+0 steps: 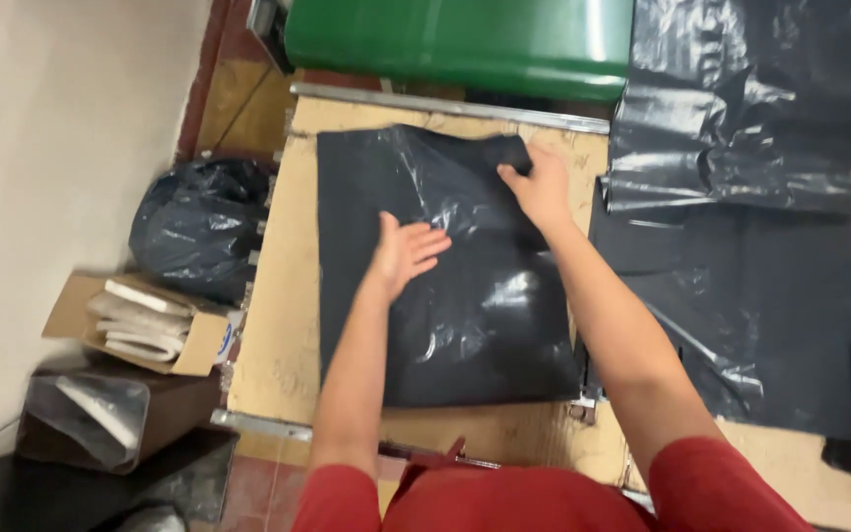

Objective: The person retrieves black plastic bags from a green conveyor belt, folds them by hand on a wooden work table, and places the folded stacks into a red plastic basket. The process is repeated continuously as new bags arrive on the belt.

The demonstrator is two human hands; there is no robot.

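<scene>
Black against tan
The bag (465, 296) was glossy black, the tabletop (283, 325) tan, the bin (465, 39) green, the sleeves (544, 498) red.

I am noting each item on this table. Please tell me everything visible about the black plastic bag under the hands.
The black plastic bag is thin, glossy film, wrinkled and catching light. It lies flat, roughly rectangular, on a worn wooden table. The right hand grips its far top corner, which is folded over. The left hand is open, palm on or just above its middle. More black sheets lie to its right.
</scene>
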